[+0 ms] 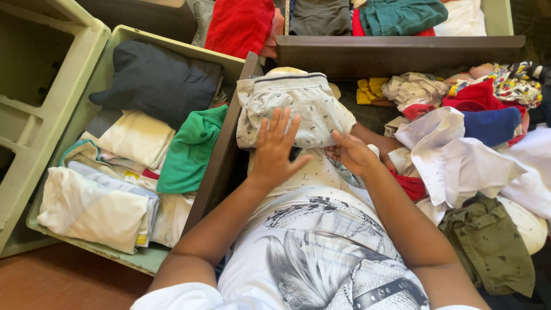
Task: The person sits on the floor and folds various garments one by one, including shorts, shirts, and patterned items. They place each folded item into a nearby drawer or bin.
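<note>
A light grey patterned garment [298, 106] with a dark-striped waistband lies folded on top of a stack in a dark wooden drawer [396, 54]. My left hand [275, 146] rests flat on its lower edge, fingers spread. My right hand [351, 152] pinches the garment's lower right corner. Below both hands lies a white shirt [321, 241] with a black-and-grey print.
A pale green drawer [97, 74] at left holds folded clothes: a dark grey piece [158, 80], a green one [192, 149], white ones [94, 209]. A loose heap of white, red, blue and olive clothes [476, 155] fills the right. More folded clothes [402, 14] sit in the top drawer.
</note>
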